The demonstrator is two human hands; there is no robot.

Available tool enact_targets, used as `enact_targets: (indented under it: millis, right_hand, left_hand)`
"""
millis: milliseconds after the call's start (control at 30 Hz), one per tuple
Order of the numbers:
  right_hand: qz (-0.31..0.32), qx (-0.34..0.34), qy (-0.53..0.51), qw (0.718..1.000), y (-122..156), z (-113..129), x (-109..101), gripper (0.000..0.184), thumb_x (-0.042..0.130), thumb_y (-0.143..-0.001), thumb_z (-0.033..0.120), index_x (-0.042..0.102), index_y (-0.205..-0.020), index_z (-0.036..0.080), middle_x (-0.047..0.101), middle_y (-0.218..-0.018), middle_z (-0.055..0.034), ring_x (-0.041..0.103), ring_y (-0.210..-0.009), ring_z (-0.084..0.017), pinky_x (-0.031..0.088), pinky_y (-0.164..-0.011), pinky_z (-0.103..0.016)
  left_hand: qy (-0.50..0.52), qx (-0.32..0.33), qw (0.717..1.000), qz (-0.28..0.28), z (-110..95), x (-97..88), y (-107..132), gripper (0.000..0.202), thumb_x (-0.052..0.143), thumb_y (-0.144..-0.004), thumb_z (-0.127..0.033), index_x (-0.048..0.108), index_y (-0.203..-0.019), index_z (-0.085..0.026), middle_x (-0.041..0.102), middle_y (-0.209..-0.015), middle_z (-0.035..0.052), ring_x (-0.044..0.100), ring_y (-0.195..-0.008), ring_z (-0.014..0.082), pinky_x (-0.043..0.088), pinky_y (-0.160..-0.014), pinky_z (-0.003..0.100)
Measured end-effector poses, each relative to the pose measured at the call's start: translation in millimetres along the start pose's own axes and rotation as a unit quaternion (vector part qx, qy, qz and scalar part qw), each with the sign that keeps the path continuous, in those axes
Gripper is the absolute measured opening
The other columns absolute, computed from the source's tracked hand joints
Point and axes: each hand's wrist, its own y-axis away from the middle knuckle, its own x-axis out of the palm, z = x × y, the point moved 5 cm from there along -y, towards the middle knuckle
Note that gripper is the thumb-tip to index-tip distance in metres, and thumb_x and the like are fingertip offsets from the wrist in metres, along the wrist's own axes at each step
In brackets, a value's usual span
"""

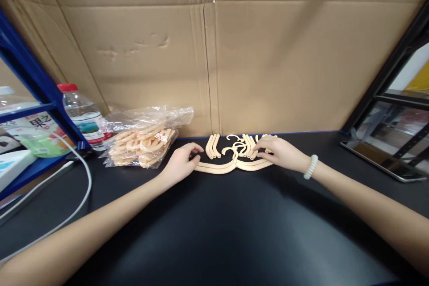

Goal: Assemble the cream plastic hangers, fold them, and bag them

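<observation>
A small stack of cream plastic hangers (234, 161) lies flat on the black table (214, 232), near the cardboard wall. My left hand (182, 162) rests on the left end of the hangers, its fingers curled loosely over the arm. My right hand (278, 152) lies on the right end, with the fingertips pressing the hanger arm; a white coiled band sits on that wrist. A clear plastic bag (144, 136) with several more cream hangers in it lies to the left of my left hand.
A cardboard sheet (214, 53) stands as a wall behind the table. A water bottle (82, 114) with a red cap stands at the left by a blue shelf frame (27, 76). A white cable (80, 192) curls across the left. A tablet (382, 158) lies at right.
</observation>
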Motion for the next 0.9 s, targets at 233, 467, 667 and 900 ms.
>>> enact_targets:
  millis: [233,467,667,900]
  right_hand:
    - [0.05,0.089,0.052,0.993,-63.1,-23.6,13.8,0.014,0.059,-0.091,0.026,0.066,-0.095,0.014,0.068,-0.095,-0.0058,0.062,-0.094,-0.02,0.049,-0.086,-0.04]
    - [0.103,0.185,0.062,0.975,-96.6,-38.6,38.9,0.025,0.057,-0.094,0.033,0.061,-0.112,0.017,0.062,-0.116,-0.0079,0.062,-0.098,-0.02,0.053,-0.084,-0.039]
    - [0.085,0.27,0.042,0.958,-101.6,-39.1,45.8,0.031,0.06,-0.093,0.032,0.058,-0.118,0.015,0.06,-0.119,-0.0099,0.062,-0.101,-0.022,0.053,-0.085,-0.041]
    - [0.036,0.302,-0.05,0.951,-100.8,-45.9,35.7,0.028,0.059,-0.093,0.032,0.059,-0.116,0.016,0.061,-0.117,-0.0087,0.062,-0.099,-0.021,0.054,-0.083,-0.04]
  left_hand:
    - [-0.054,-0.085,0.992,0.073,6.9,17.9,-47.7,0.026,0.059,-0.093,-0.029,0.059,-0.116,-0.015,0.063,-0.115,0.0086,0.064,-0.096,0.0211,0.055,-0.082,0.041]
    - [-0.107,-0.115,0.98,0.124,6.9,29.5,-68.3,0.03,0.058,-0.094,-0.031,0.057,-0.12,-0.017,0.06,-0.121,0.0094,0.062,-0.101,0.0232,0.054,-0.085,0.043]
    - [-0.143,-0.109,0.977,0.11,6.8,27.0,-64.4,0.031,0.058,-0.094,-0.031,0.057,-0.121,-0.016,0.059,-0.122,0.0097,0.062,-0.101,0.0232,0.054,-0.085,0.043]
    - [-0.166,-0.099,0.978,0.082,1.3,24.3,-56.7,0.032,0.059,-0.093,-0.03,0.056,-0.122,-0.016,0.059,-0.121,0.0097,0.062,-0.102,0.0237,0.054,-0.085,0.044]
